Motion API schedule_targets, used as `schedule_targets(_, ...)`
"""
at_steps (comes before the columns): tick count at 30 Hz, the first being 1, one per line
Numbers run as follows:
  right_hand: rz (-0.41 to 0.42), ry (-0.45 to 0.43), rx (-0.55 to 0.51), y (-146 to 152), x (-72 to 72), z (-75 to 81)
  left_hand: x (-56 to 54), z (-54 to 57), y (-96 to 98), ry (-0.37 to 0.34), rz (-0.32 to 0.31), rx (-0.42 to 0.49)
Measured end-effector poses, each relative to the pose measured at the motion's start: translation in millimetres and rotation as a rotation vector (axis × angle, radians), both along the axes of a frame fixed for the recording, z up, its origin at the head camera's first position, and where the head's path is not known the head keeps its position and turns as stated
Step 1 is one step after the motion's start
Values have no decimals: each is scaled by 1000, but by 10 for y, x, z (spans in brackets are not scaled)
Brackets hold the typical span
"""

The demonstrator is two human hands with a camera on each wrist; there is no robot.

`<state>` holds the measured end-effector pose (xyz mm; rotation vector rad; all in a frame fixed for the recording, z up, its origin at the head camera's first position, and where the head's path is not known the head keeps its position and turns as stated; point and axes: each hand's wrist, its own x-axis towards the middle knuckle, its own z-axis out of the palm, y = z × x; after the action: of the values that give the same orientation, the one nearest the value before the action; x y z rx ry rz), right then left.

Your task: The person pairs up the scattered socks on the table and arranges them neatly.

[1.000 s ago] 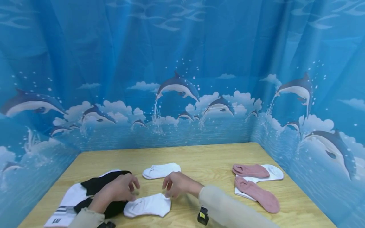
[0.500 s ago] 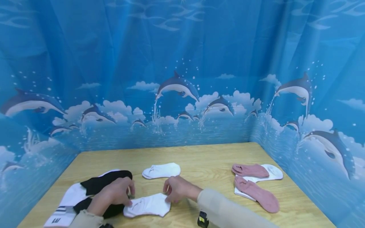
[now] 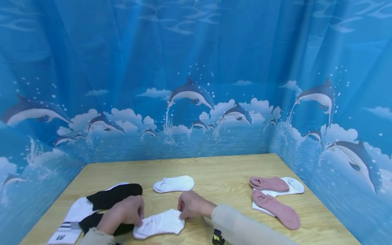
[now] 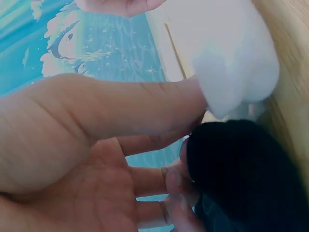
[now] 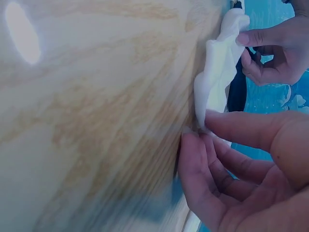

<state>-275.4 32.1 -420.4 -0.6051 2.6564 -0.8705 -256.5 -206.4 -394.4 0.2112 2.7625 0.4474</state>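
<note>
A white ankle sock [image 3: 160, 224] lies near the front of the table, stretched between both hands. At its left end my left hand [image 3: 126, 211] pinches it with thumb and fingers. The left wrist view shows that thumb pressed against the white fabric [image 4: 236, 53], with a black sock [image 4: 236, 164] just below it. My right hand [image 3: 193, 206] grips the opposite end, its thumb and fingertips on the edge in the right wrist view. There the sock [image 5: 217, 72] rises in loose folds toward the left hand [image 5: 280, 55].
A second white sock [image 3: 174, 184] lies farther back on the wooden table [image 3: 220, 170]. At left, black socks [image 3: 117, 195] overlap white striped ones [image 3: 71, 217]. Pink socks [image 3: 278, 207] rest on white ones [image 3: 294, 185] at right. A blue dolphin curtain [image 3: 196, 136] encloses the table.
Both hands have come down onto the ends of the white sock and now pinch it. The sock has shifted slightly toward the front edge.
</note>
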Motion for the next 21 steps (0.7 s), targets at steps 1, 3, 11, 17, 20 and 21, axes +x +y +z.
schedule_targets(1,3,7,4,4,-1,-2,-14,-13,-5,2,-10,6)
schedule_targets(3,2,16,10,10,-2,-3,-40,-29,-18,5,-32,25)
schedule_targets(11,-19,52,19,31,-11,-1,-47,-22,-4,48,-47,92)
schedule_targets(17,-2,100,24,45,-40,-10,1,39,62,21,30,120)
schedule_targets(20,6,120,31,49,-57,-14,5,56,81,19,36,115)
schedule_targets(21,4,122,27,51,-60,-13,4,60,87,23,38,116)
